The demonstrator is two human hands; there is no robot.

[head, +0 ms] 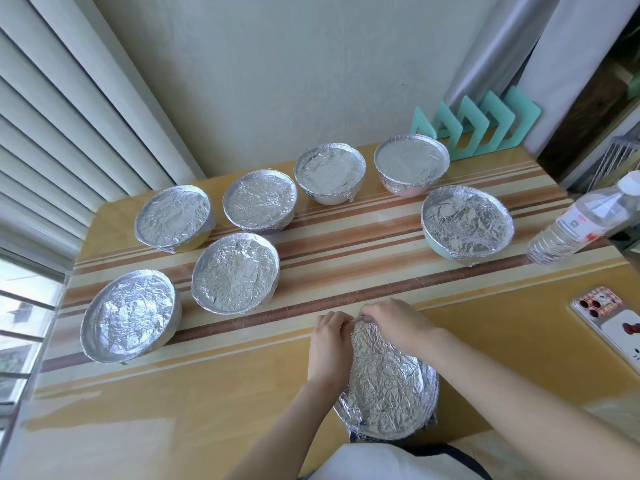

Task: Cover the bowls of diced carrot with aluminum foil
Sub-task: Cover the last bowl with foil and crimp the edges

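A bowl wrapped in crinkled aluminum foil [388, 386] stands near the table's front edge, right below me. My left hand [329, 344] grips the foil at the bowl's far left rim. My right hand [394, 323] pinches the foil at the far rim, fingers curled over the edge. Both hands meet at the far side of the bowl. No carrot shows; the foil hides the contents. Several other foil-covered bowls stand on the table, such as one at the left [128, 315] and one at the right [467, 221].
The striped wooden table [346, 244] holds a plastic water bottle [581, 220] lying tilted at the right edge and a phone [613, 323] at the right. Teal cutting boards in a rack [485, 123] stand at the back wall. Window blinds run along the left.
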